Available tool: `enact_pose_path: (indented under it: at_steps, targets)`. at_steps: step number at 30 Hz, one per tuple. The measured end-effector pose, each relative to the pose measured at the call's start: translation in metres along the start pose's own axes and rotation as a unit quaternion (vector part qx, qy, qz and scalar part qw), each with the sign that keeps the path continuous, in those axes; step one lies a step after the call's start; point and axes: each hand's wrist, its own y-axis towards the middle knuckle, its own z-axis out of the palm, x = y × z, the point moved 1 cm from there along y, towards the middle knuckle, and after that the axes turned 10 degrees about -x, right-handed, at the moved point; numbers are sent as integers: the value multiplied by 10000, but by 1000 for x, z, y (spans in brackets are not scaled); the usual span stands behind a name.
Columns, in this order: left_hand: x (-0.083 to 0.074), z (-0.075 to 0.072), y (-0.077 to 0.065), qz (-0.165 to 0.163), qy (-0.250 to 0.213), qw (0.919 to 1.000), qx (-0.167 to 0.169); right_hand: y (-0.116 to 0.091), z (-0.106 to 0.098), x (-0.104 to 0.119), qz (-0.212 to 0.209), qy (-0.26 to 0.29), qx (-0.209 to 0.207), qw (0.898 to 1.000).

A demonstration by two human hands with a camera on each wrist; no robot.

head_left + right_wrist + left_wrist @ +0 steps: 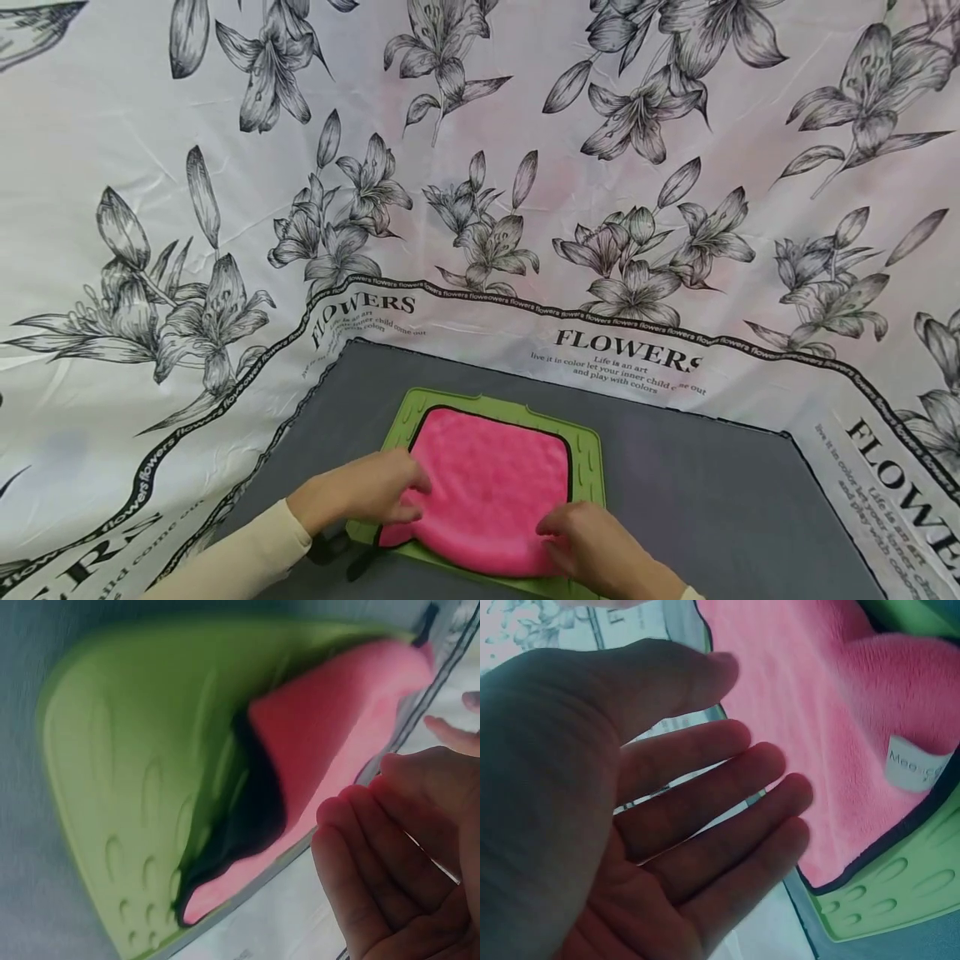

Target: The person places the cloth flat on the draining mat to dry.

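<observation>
A pink plush cloth (pixel 491 492) with dark edging lies on a green mat (pixel 495 408) with raised drop shapes. Its near edge bulges in a rounded fold. In the left wrist view a white tag (pixel 915 765) shows near the cloth's edge. My left hand (pixel 375 492) is over the cloth's left side, fingers spread and loosely bent, with nothing between them. At the lower right corner is my right hand (pixel 592 542), its fingers side by side and slightly bent. The right wrist view shows its fingertips beside the folded cloth, gripping nothing visible.
The mat rests on a dark grey table surface (pixel 697 467). White flower-printed fabric (pixel 480 125) surrounds it at the back and sides. A small black strap (pixel 362 567) sticks out near the mat's lower left corner.
</observation>
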Motion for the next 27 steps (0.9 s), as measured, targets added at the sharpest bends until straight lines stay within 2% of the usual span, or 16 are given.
enact_pose_path:
  at_steps: [3, 7, 9, 12, 14, 16, 18, 21, 24, 27]
  targets:
    - [-6, 2, -6, 324, -42, 9995, 51, -6, 5, 11, -48, 139, 133, 9998]
    - [-12, 10, -12, 787, 137, 9968, 48, -10, 15, 19, 345, 401, 802, 9954]
    - [-12, 17, -14, 880, 360, 9955, -6, -12, 20, 20, 562, 454, 1073, 9916]
    - [-9, 30, -17, 761, 620, 9951, -92, -13, 25, 16, 705, 370, 1191, 9897]
    - [-6, 38, -17, 649, 773, 9947, -217, -13, 28, 12, 745, 188, 1135, 9906]
    - [-3, 46, -17, 557, 901, 9936, -403, -13, 31, 8, 608, -105, 967, 9934]
    - [0, 52, -16, 582, 1090, 9901, -667, -13, 35, 3, 406, -471, 712, 9955]
    - [2, 55, -14, 678, 1161, 9872, -862, -12, 40, -2, 72, -718, 280, 9970]
    - [3, 48, -12, 742, 719, 9921, -711, -8, 35, -3, -176, -535, 10, 9984]
    - [2, 31, -13, 595, -96, 9979, -232, -3, 19, 1, -454, -75, -144, 9988]
